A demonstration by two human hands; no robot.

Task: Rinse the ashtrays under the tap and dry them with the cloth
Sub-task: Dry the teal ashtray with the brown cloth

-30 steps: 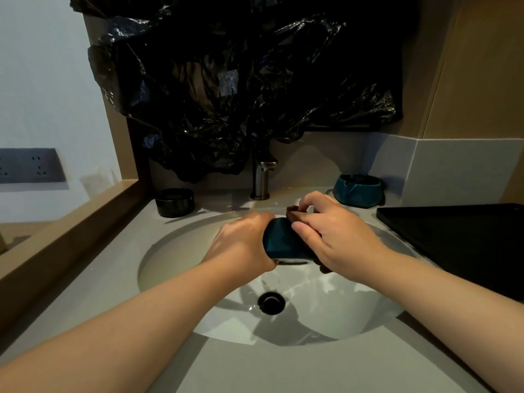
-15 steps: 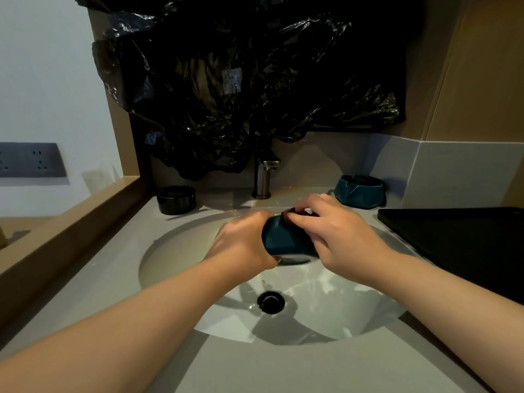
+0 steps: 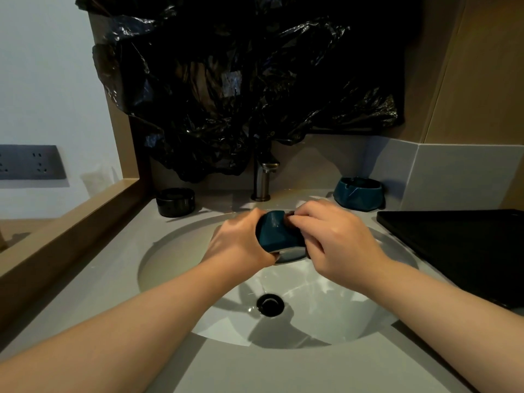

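Where the pale wall meets the far left edge, a grey socket panel [image 3: 28, 163] is set into it, and below runs a wooden ledge [image 3: 71, 219] that borders the grey counter [image 3: 283, 370]. At the ledge's inner end a black ashtray [image 3: 175, 201] stands upright on the counter, near the back rim of the round white basin [image 3: 175, 251]. Crumpled black plastic sheeting [image 3: 241, 89] hangs over the back wall and reaches down to the top of the metal tap [image 3: 263, 180]. Over the basin, in front of the tap and above the dark drain [image 3: 270, 304], the left hand [image 3: 241, 245] has its fingers wrapped round a teal ashtray [image 3: 273, 232], which is tipped on its side with its base toward the camera. Wet glints show on the bowl around the drain. The right hand [image 3: 337, 245] grasps the same ashtray from the other side, fingertips curled over its upper edge (something small and dark sits under them, too dim to identify). Behind that hand a second teal ashtray [image 3: 357, 192] stands upright on the counter against the grey backsplash [image 3: 459, 177]. Further right a flat black tray [image 3: 459, 242] lies on the counter, and wood panelling [image 3: 482, 66] covers the wall above the backsplash.
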